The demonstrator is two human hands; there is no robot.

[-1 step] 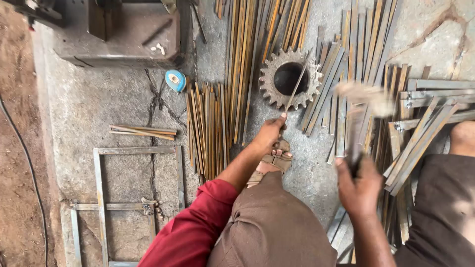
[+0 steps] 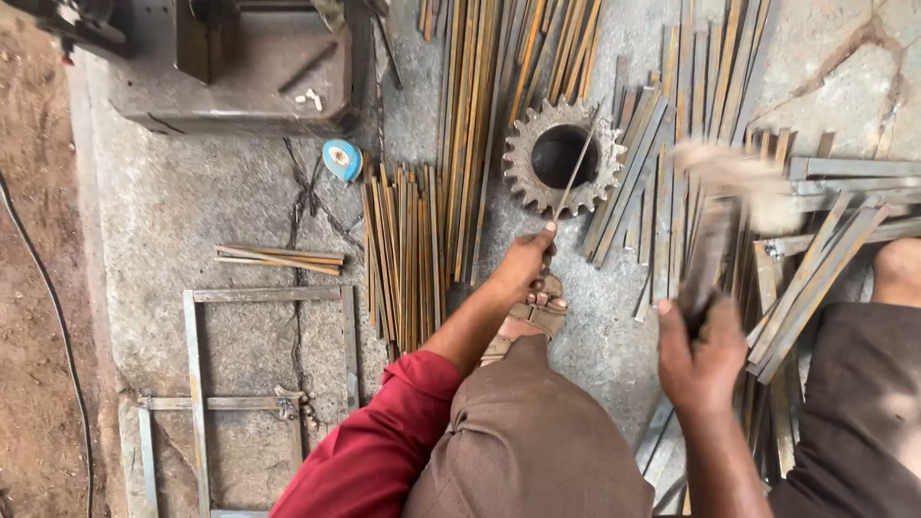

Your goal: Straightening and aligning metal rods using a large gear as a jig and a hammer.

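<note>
The left hand [image 2: 526,261] pinches the near end of a thin metal rod [image 2: 574,173], closed tight on it, and the rod's far end lies across the hole of a rusty gear wheel [image 2: 561,158] that sits flat on the concrete floor [image 2: 192,206]. The right hand [image 2: 702,357] is clamped around the handle of a hammer [image 2: 721,206], raised to the right of the gear; its head is blurred, so likely mid-swing. The rod looks close to straight, so the hammering on it seems well along. To the left lies a bundle of short strips [image 2: 403,249], and many more strips [image 2: 672,182] lie loose to the right, some probably still to be worked. A welded frame [image 2: 197,403] rests near left.
</note>
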